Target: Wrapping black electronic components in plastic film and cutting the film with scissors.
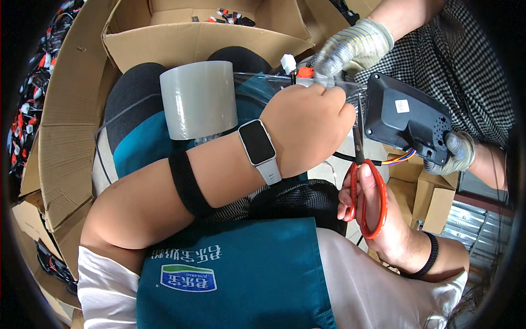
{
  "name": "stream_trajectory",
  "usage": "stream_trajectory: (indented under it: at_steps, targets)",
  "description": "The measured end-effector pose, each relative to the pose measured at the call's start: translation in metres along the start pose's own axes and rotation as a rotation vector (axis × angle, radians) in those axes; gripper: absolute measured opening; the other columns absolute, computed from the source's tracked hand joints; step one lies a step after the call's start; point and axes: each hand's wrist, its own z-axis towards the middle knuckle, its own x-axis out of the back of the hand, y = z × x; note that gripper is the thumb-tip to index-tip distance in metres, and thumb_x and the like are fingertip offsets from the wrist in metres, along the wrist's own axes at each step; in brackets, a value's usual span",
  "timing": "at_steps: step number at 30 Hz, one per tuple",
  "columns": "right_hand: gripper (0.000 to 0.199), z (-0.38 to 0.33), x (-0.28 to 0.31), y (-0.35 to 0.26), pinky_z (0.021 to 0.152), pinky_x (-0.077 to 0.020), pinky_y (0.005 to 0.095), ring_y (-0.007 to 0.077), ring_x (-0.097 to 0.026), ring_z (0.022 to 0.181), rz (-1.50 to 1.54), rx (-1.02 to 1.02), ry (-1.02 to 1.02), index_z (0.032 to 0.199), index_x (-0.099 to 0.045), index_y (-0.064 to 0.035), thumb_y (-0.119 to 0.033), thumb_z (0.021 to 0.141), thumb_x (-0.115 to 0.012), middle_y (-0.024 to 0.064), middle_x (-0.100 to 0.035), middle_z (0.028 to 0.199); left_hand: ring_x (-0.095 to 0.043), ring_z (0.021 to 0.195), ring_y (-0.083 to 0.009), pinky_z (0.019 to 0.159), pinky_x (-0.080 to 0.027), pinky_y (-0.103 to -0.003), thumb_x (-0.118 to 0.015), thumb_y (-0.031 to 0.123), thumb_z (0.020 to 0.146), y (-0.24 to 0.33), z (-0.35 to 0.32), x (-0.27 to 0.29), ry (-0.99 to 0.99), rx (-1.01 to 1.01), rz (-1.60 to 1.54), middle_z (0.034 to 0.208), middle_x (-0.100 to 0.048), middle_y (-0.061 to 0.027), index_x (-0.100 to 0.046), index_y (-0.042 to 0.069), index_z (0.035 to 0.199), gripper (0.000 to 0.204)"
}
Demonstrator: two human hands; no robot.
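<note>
My left hand (311, 127) is a closed fist in the middle, wearing a watch. It grips the clear film (253, 82) drawn from a large roll of clear film (198, 100) on my lap. My right hand (373, 200) has red-handled scissors (377, 219), blades up, between my fist and a black plastic housing (402, 112). A co-worker's gloved hand (456, 153) supports that housing, which has coloured wires (399, 158). The co-worker's other gloved hand (356, 48) is just above my fist, beside a white connector (288, 63) and an orange connector (305, 72).
An open cardboard box (208, 44) with small wired parts (233, 17) stands in front of me. Tall cardboard (71, 120) rises at the left, beside a heap of cables and connectors (38, 82). Another carton (433, 200) is at the lower right.
</note>
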Motion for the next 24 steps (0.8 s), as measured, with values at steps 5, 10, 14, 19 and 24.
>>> stream_trajectory:
  at_steps: [5,10,14,19,24]
  targets:
    - [0.049,-0.003,-0.006,-0.005,0.059,-0.0444,0.0245,0.0119,-0.052,0.062,0.032,-0.009,0.027,0.091,-0.045,-0.0049,-0.053,0.100,-0.039,0.0017,-0.046,0.070,-0.057,0.072,-0.0248,0.060,-0.049,-0.035,-0.058,0.015,0.079,0.000,0.001,0.002,-0.015,0.005,-0.010,0.079,-0.051,-0.0065,-0.055,0.008,0.083,0.009]
    - [0.047,0.000,-0.006,-0.005,0.057,-0.0435,0.0244,0.0118,-0.051,0.060,0.033,-0.025,0.038,0.089,-0.045,-0.0056,-0.051,0.100,-0.040,0.0013,-0.045,0.069,-0.057,0.073,-0.0244,0.061,-0.049,-0.035,-0.059,0.014,0.077,0.000,0.001,0.002,-0.013,0.014,-0.023,0.080,-0.052,-0.0063,-0.056,0.008,0.086,0.011]
    - [0.047,0.005,-0.008,-0.009,0.056,-0.0426,0.0234,0.0112,-0.050,0.058,0.132,-0.037,0.055,0.089,-0.045,-0.0061,-0.051,0.100,-0.042,0.0011,-0.044,0.068,-0.057,0.073,-0.0243,0.062,-0.049,-0.035,-0.059,0.014,0.076,0.001,0.000,0.003,-0.029,0.006,-0.018,0.080,-0.052,-0.0062,-0.056,0.008,0.085,0.011]
    - [0.047,0.012,-0.008,-0.012,0.053,-0.0414,0.0222,0.0111,-0.049,0.056,0.160,-0.009,0.037,0.088,-0.045,-0.0064,-0.052,0.099,-0.043,0.0010,-0.044,0.068,-0.057,0.074,-0.0242,0.062,-0.049,-0.035,-0.058,0.015,0.075,-0.003,-0.001,0.002,-0.016,-0.012,-0.025,0.081,-0.052,-0.0065,-0.055,0.008,0.084,0.011]
    - [0.047,0.018,-0.005,-0.015,0.052,-0.0413,0.0224,0.0111,-0.049,0.055,0.199,-0.010,0.042,0.087,-0.046,-0.0059,-0.051,0.099,-0.045,0.0013,-0.044,0.066,-0.057,0.074,-0.0241,0.062,-0.048,-0.034,-0.057,0.016,0.076,-0.002,-0.001,0.004,-0.027,-0.004,-0.032,0.081,-0.052,-0.0064,-0.054,0.008,0.085,0.012]
